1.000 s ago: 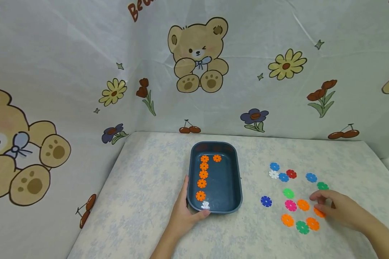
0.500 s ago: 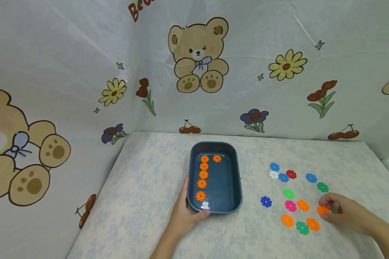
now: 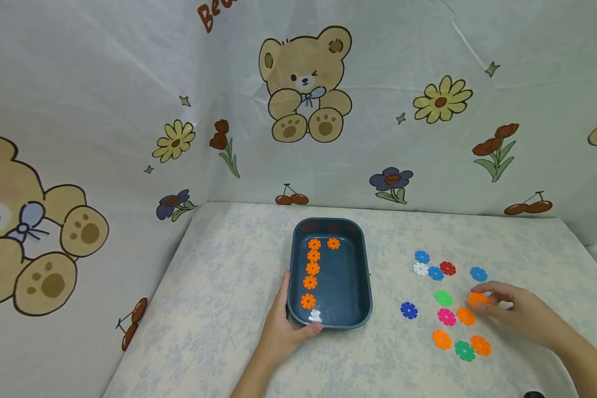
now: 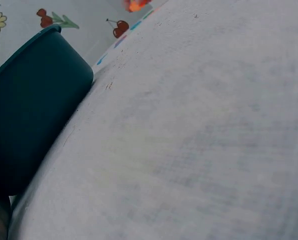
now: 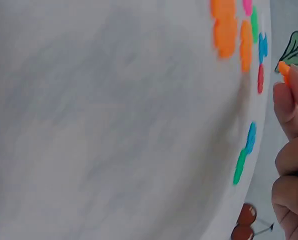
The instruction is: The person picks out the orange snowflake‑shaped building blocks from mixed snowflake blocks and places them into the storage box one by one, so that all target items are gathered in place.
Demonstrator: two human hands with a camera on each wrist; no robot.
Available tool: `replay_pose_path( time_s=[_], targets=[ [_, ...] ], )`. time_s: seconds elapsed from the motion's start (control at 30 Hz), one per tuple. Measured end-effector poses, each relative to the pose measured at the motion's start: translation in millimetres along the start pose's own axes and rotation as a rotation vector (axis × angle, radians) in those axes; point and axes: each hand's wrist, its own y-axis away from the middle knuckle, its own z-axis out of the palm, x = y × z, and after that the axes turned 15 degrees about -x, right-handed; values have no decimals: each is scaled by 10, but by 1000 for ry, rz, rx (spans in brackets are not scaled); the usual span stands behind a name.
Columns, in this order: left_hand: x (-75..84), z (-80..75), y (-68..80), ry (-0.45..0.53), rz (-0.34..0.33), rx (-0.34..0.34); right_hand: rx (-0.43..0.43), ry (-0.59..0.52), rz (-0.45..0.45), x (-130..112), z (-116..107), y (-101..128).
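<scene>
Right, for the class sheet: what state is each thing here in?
Tray, upright and open on the table
Left fingers, gripping the tray
Held orange disc, raised off the table
Right fingers, pinching that disc
Six tray discs, flat inside
Other discs, loose, flat on the table
Black object, cut off by the frame, unclear

One tray, seemingly twenty discs
</scene>
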Motion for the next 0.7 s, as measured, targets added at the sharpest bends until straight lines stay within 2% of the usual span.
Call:
replay_pose_path(
  time_s=[0.17, 0.43, 0.7],
  targets=[
    [-7, -12, 3, 3, 3, -3, 8, -52, -126, -356, -60, -176],
    [-7, -19, -3, 10, 0, -11, -6, -99, -362, -1078, -156, -562],
    [-4, -16, -3, 4, 2, -7, -73, -59, -429, -1785, -180, -973]
  ],
)
